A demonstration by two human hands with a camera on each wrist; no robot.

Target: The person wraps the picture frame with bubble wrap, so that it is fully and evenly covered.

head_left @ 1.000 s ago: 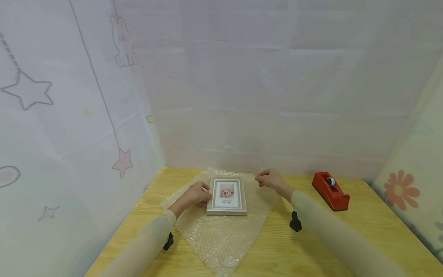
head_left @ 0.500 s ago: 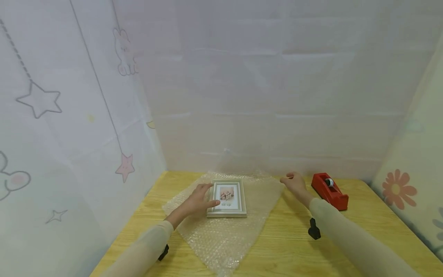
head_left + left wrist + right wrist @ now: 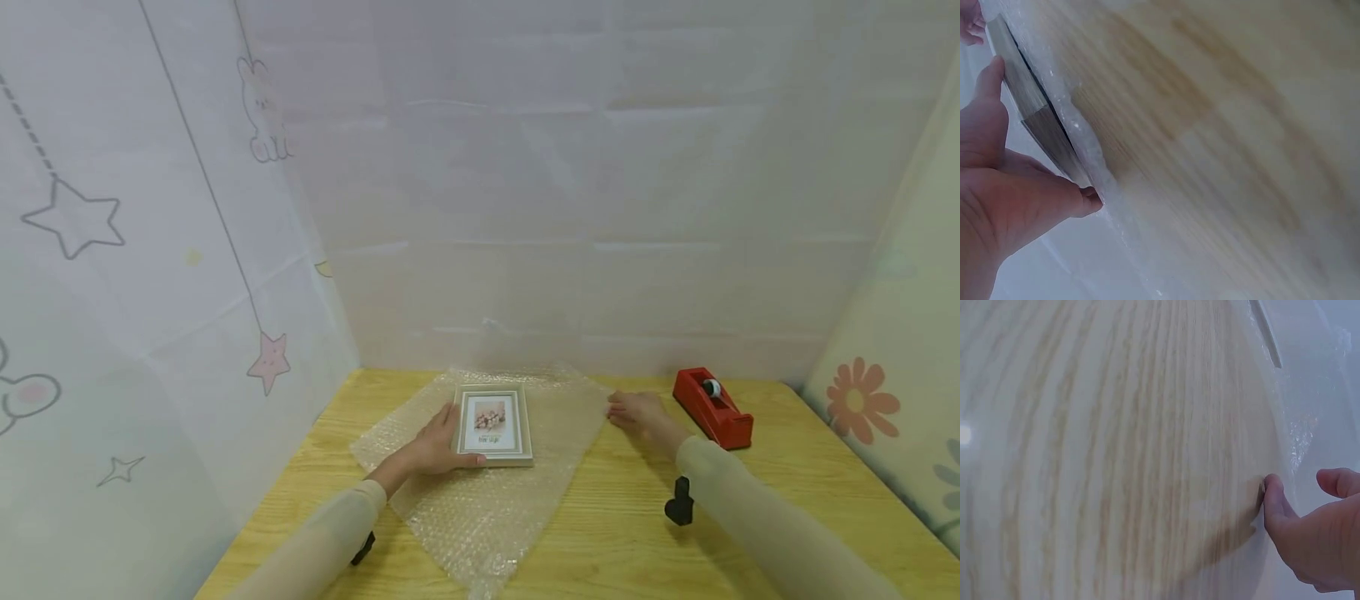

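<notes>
A silver picture frame (image 3: 491, 425) with a small flower picture lies face up on a sheet of bubble wrap (image 3: 480, 517), which is spread cornerwise on the table. My left hand (image 3: 435, 446) rests at the frame's lower left corner, thumb on the near edge and fingers along the left side. The left wrist view has this hand (image 3: 1016, 169) touching the frame's edges (image 3: 1047, 134). My right hand (image 3: 641, 414) is at the bubble wrap's right corner. In the right wrist view, that hand's (image 3: 1316, 537) fingertips touch down, with the thumb held apart.
A red tape dispenser (image 3: 712, 408) with a roll of tape stands right of my right hand. The wooden table (image 3: 600, 533) meets printed cloth backdrops (image 3: 525, 208) at the back and sides.
My right hand moved right from above the wrap near the frame, then down to its right corner. My left hand slid from the frame's left side and face to its lower left corner.
</notes>
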